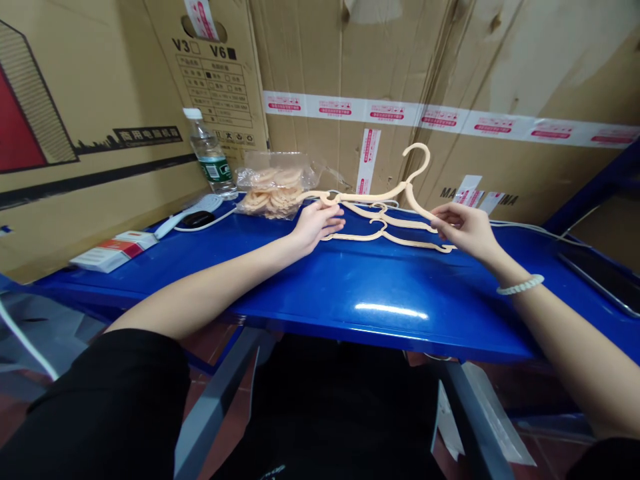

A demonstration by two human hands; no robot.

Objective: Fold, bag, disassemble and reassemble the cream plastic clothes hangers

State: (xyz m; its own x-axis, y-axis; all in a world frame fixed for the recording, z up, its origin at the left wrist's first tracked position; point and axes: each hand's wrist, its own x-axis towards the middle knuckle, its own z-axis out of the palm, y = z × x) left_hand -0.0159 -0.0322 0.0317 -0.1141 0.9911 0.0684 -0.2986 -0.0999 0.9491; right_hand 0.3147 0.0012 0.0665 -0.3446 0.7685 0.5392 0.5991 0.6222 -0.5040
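Observation:
A beige plastic clothes hanger [370,197] is raised over the blue table, its large hook pointing up. My left hand [316,227] is closed on the hanger's left arm. The fingers of my right hand [465,230] pinch the end of its right arm. Below it, two more beige hangers with smaller hooks show: a front hanger [413,242] lies on the table, and another hanger [407,223] is just behind it. Both are partly hidden by my hands.
A clear plastic bag [280,190] of beige pieces sits on the blue table [325,287], beside a water bottle [213,157]. Farther left are a white and red box [115,251] and a black oval object [198,219]. Large cardboard boxes [320,53] stand behind; a dark phone-like slab [603,273] lies right.

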